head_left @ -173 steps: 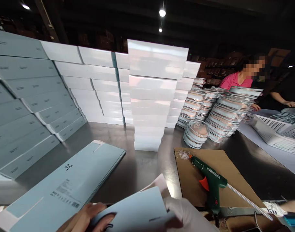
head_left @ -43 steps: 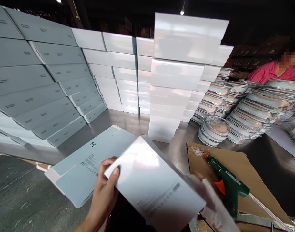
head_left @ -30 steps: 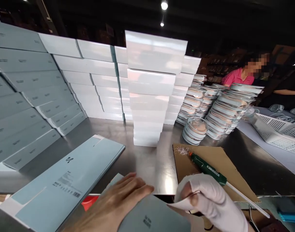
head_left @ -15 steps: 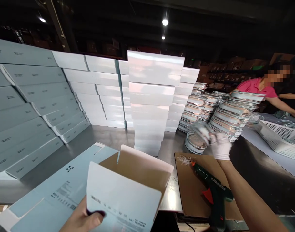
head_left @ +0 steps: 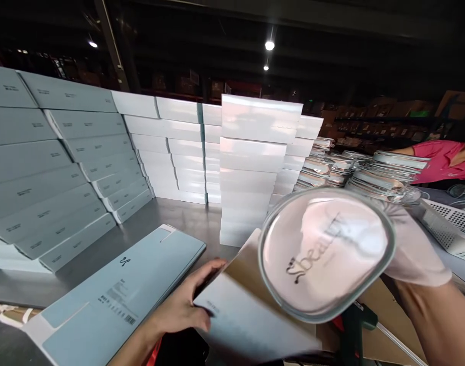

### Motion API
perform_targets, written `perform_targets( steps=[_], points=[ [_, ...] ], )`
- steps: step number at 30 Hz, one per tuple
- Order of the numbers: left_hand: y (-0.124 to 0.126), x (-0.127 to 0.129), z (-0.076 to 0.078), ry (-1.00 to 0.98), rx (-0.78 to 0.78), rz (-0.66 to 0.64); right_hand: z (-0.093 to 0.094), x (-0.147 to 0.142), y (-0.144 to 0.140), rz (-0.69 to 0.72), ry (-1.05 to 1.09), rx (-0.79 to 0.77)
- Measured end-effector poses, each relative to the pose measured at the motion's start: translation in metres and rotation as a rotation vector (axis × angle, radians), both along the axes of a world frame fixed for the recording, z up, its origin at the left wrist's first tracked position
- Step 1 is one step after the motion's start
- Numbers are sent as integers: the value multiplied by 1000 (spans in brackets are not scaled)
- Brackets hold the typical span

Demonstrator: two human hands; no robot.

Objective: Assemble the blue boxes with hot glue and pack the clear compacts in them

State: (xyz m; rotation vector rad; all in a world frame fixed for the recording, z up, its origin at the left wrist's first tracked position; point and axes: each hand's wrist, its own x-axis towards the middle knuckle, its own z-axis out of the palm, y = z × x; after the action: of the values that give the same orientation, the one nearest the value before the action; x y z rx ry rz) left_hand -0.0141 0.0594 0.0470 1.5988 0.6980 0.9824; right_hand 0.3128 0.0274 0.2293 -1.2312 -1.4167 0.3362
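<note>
Clock dirs from mid-view. 9 to 10 o'clock: wall of stacked pale-blue boxes (head_left: 49, 168), small print on ends. 7 to 8: flat blue cartons (head_left: 129, 290) in a pile, barcode showing, on metal table (head_left: 167, 218). Approx 11: rows of white boxes (head_left: 179, 134). At 7: L hand (head_left: 190, 300), bare, partly closed, thumb on front face & fingers round L side of open box (head_left: 251, 317); box tilted, btw 5 & 6, brown inside, print blurred. Just R of ctr: tall white stack (head_left: 251, 173). At 4: clear case (head_left: 327, 254), rounded, pinkish w/ "beauty" lettering, overlapping box's R part in view; can't tell if touching. 4 to 5: green glue gun (head_left: 352, 330) on cardboard sheet (head_left: 381, 348), partly hidden by case. Approx 3: stacked clear cases (head_left: 388, 173). 3 to 4: R hand (head_left: 413, 249), white-gloved, has case by its R rim; fingertips hidden, can't tell how far curled. Far R, approx 3: person in pink shirt (head_left: 442, 157), & white basket (head_left: 448, 231) below.
</note>
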Motion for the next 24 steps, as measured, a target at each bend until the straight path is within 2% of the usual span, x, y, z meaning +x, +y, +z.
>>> perform_targets(
  steps=[2,4,5,8,11,13,15,17,21,24],
  points=[
    [-1,6,-2,-19,-7,33,1,-24,-9,161,-9,-54],
    [-5,12,-10,-45,-11,109,-17,-40,-19,276,-74,-10],
    [-8,14,-16,-58,-14,148,-33,-45,-23,290,-112,48],
    [-17,15,-41,-80,-32,223,-92,-48,-35,166,-79,211],
    [-25,10,-57,-94,-27,277,-142,-54,-43,209,-3,103],
    [-29,7,-56,-115,92,294,-163,-65,-46,293,-100,15],
    [-31,6,-49,-120,251,295,-176,-79,-47,317,-157,-6],
    [-31,8,-41,-90,316,318,-184,-92,-45,279,-68,-5],
    [-33,20,-34,-141,237,496,-194,-114,-43,94,134,-111],
    [-37,25,-26,-174,176,558,-194,-123,-46,66,187,-108]
  ],
)
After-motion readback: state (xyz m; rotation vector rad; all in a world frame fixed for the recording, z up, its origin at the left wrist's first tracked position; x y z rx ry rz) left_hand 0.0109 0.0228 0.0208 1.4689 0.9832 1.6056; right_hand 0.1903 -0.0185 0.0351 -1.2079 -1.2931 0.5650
